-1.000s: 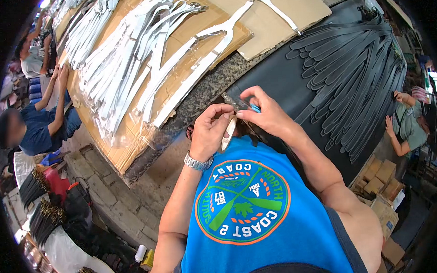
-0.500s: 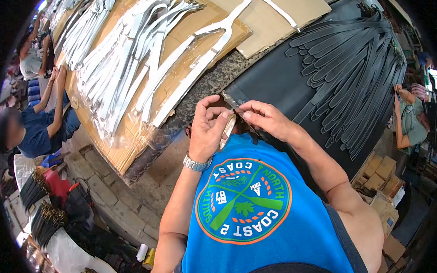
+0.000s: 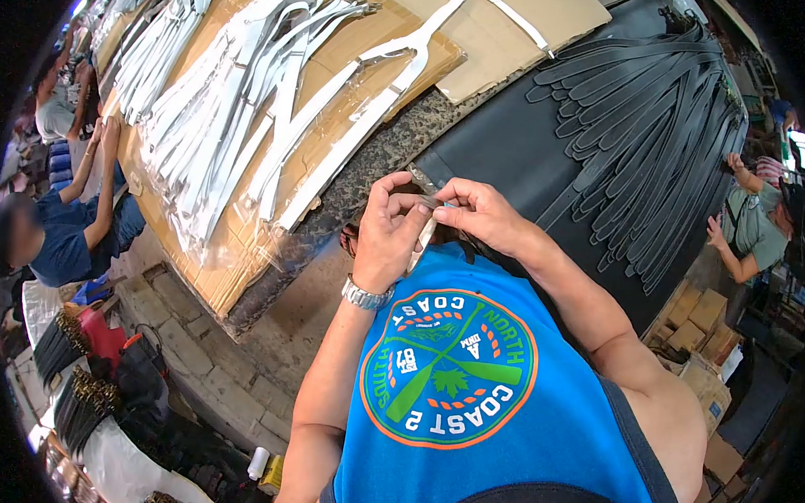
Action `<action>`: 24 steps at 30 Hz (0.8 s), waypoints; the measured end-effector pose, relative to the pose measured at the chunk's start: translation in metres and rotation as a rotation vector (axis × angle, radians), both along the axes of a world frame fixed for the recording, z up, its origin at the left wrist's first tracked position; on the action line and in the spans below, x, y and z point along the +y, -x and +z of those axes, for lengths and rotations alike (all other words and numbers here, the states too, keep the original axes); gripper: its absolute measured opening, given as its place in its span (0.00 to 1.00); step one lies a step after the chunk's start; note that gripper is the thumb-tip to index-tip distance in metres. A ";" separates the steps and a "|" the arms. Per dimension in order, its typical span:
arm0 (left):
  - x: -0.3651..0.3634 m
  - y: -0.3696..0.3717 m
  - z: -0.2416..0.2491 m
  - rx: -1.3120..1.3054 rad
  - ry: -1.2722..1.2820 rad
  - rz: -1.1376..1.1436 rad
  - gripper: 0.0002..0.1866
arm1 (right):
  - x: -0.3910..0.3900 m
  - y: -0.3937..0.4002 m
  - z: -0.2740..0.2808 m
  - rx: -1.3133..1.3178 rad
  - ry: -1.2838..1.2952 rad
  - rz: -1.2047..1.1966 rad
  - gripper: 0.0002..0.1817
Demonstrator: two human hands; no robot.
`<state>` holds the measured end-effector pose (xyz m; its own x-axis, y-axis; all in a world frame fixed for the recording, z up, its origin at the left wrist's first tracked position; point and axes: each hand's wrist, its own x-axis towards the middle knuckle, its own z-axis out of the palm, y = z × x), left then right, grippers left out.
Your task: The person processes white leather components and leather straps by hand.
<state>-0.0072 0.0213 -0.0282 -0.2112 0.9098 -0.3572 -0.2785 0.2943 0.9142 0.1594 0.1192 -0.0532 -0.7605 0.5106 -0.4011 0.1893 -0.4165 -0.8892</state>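
Note:
My left hand [image 3: 391, 234], with a metal watch at the wrist, is curled around a narrow pale ring that looks like a roll of tape [image 3: 423, 238]. The roll stands on edge between thumb and fingers, just above my blue shirt. My right hand [image 3: 483, 215] meets the left one, thumb and forefinger pinched together close to the roll. A small greyish piece shows between the fingertips of both hands; what it is I cannot tell. Both hands are near the front edge of the table, beside a black sheet [image 3: 496, 151].
Black straps [image 3: 647, 136] fan out on the black sheet at right. White suspenders [image 3: 238, 106] and clear plastic lie on cardboard [image 3: 217, 280] at left. One person [image 3: 78, 232] works at the left, another [image 3: 756, 217] at the right. Cartons [image 3: 697, 321] stand below the right side.
My right hand has shifted left, and its fingertips now meet those of my left hand. The roll has turned more edge-on. The person at right has lowered one hand.

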 end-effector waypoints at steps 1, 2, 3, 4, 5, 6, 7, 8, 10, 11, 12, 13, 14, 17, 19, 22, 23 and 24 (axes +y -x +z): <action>0.000 0.000 0.000 0.000 -0.001 -0.001 0.23 | 0.000 0.000 -0.001 0.003 -0.002 -0.003 0.13; 0.000 0.000 0.000 0.000 -0.001 -0.003 0.23 | 0.000 0.000 -0.002 0.007 -0.004 -0.005 0.13; 0.000 -0.001 0.000 0.001 -0.001 -0.004 0.23 | 0.000 0.000 -0.003 0.010 -0.005 -0.008 0.12; 0.000 -0.001 0.001 -0.003 -0.002 -0.007 0.22 | -0.001 0.000 -0.003 0.012 0.003 -0.015 0.12; 0.000 -0.001 0.002 -0.006 -0.002 -0.009 0.22 | -0.001 0.000 -0.002 0.014 0.010 -0.021 0.11; 0.000 -0.001 0.002 -0.009 -0.002 -0.012 0.22 | -0.001 0.001 -0.001 0.016 0.019 -0.028 0.11; 0.000 -0.001 0.002 -0.004 -0.005 -0.014 0.22 | -0.001 0.000 -0.001 0.014 0.009 -0.028 0.10; 0.000 -0.001 0.001 0.001 -0.008 -0.015 0.21 | -0.001 0.000 -0.002 0.012 -0.001 -0.029 0.10; -0.001 -0.001 0.000 0.002 -0.003 -0.026 0.20 | -0.001 -0.001 -0.002 0.006 -0.007 -0.027 0.09; -0.001 -0.001 -0.001 -0.002 0.006 -0.034 0.19 | 0.000 -0.001 -0.001 0.002 -0.003 -0.024 0.09; -0.001 0.000 -0.002 -0.007 0.014 -0.043 0.19 | 0.001 -0.002 0.001 -0.001 0.001 -0.021 0.09; -0.001 0.000 -0.002 0.015 0.017 -0.045 0.18 | 0.001 -0.001 0.003 -0.006 -0.025 -0.011 0.09; -0.001 0.000 -0.002 0.036 0.019 -0.048 0.18 | 0.001 -0.001 0.005 -0.011 -0.050 -0.002 0.10; 0.000 0.000 -0.002 0.054 0.042 -0.052 0.17 | 0.002 -0.003 0.009 -0.026 -0.081 0.054 0.15; 0.001 0.000 -0.003 0.021 0.042 -0.046 0.17 | 0.002 -0.005 0.009 -0.013 -0.117 0.076 0.21; 0.002 -0.002 -0.004 -0.053 0.023 -0.035 0.18 | 0.000 -0.009 0.008 -0.012 -0.197 0.087 0.30; 0.001 -0.002 -0.003 -0.063 0.023 -0.037 0.19 | 0.001 -0.010 0.013 -0.048 -0.208 0.101 0.31; 0.001 -0.003 -0.002 -0.073 0.024 -0.039 0.20 | 0.003 -0.011 0.017 -0.083 -0.218 0.116 0.33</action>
<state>-0.0045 0.0226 -0.0300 -0.1484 0.9077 -0.3925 -0.3321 0.3281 0.8843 0.1707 0.1218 -0.0362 -0.7883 0.5029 -0.3545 0.3010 -0.1874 -0.9350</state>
